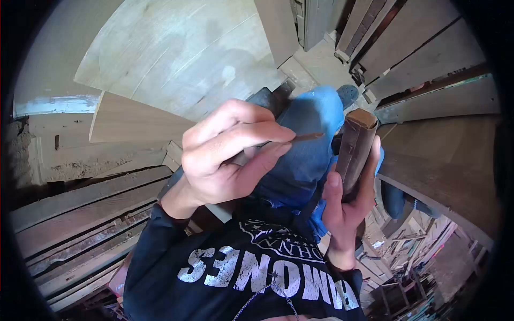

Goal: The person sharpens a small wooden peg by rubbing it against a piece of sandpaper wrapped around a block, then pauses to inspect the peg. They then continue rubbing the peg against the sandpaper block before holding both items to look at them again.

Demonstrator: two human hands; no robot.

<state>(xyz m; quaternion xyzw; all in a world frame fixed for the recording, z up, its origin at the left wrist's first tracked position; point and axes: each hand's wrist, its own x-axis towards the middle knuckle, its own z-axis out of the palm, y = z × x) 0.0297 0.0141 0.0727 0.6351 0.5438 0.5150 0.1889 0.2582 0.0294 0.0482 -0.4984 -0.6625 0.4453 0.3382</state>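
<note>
My left hand [225, 155] is at the middle, its thumb and fingertips pinched on a thin brown strip [309, 137] that points right. My right hand [350, 208] is wrapped round the lower part of a block wrapped in dark brown sandpaper [356, 147], held upright. The block's lighter end [362, 118] shows at the top. A small gap separates the strip's tip from the block. Both are held above my legs in blue jeans [305, 155].
A large pale board [182, 48] lies at the upper left, with a narrower wood piece [134, 120] below it. Stacked planks [80, 235] stand at the lower left. A wooden bench [444, 166] is at the right, and scrap wood [417, 246] litters the floor below it.
</note>
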